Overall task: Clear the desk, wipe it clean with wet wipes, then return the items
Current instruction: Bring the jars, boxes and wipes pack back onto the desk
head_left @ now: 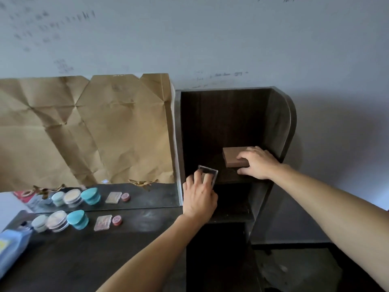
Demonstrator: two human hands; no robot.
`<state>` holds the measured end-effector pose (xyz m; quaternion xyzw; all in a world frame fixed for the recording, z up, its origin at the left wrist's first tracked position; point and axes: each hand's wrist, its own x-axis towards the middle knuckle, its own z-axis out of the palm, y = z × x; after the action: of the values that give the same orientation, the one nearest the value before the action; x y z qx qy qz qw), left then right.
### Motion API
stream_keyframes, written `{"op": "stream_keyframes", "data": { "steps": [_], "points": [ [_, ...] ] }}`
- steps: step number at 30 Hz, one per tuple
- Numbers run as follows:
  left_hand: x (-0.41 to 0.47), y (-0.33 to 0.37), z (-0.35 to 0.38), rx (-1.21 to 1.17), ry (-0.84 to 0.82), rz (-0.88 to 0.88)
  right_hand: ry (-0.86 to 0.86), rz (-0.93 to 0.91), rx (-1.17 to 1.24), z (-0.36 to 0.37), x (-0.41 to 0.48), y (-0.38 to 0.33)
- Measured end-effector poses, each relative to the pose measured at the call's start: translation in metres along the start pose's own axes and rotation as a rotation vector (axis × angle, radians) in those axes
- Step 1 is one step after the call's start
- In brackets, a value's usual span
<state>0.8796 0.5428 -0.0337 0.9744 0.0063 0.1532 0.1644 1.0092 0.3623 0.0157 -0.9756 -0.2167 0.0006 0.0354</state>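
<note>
A dark wooden shelf unit (282, 127) stands at the right end of the dark desk (88, 256). My right hand (257, 163) grips a flat brown box (233, 154) resting on the upper shelf. My left hand (200, 194) holds a small clear-framed compact case (209, 173) at the front edge of that shelf, tilted upright. On the desk's left part sit a pale green jar (40, 222), a clear powder jar (57, 220), a teal-lidded jar (78, 219), a flat clear palette (102, 222) and a small red round tin (117, 220).
A mirror (147, 199) leans on the wall behind the desk, its upper part covered by creased brown paper (84, 127). A blue wet-wipes pack (11, 247) lies at the desk's left edge. A lower shelf and a dark opening sit beneath my left hand.
</note>
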Motion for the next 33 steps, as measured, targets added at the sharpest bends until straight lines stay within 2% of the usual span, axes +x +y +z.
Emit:
{"op": "stream_keyframes", "data": {
  "steps": [4,8,16,21,26,30,33],
  "points": [
    [-0.023,-0.005,-0.002,-0.009,-0.019,-0.085,-0.057,0.080,0.108,0.011,0.014,-0.013],
    [-0.039,-0.012,-0.002,-0.004,0.009,-0.159,0.023,0.111,0.099,0.019,0.014,-0.014],
    [-0.039,-0.010,-0.002,-0.022,0.025,-0.203,0.088,-0.066,0.001,0.022,0.001,-0.034],
    [-0.052,-0.019,-0.005,-0.005,0.068,-0.184,0.035,-0.054,0.206,0.025,0.004,-0.034],
    [-0.076,-0.031,-0.002,-0.026,0.095,-0.230,0.034,-0.100,0.214,0.028,-0.023,-0.042],
    [-0.101,-0.051,0.003,-0.038,0.083,-0.332,0.187,-0.165,0.198,0.046,-0.060,-0.057],
    [-0.126,-0.073,0.007,-0.006,0.050,-0.432,0.229,-0.219,0.244,0.067,-0.088,-0.076]
  ]
}}
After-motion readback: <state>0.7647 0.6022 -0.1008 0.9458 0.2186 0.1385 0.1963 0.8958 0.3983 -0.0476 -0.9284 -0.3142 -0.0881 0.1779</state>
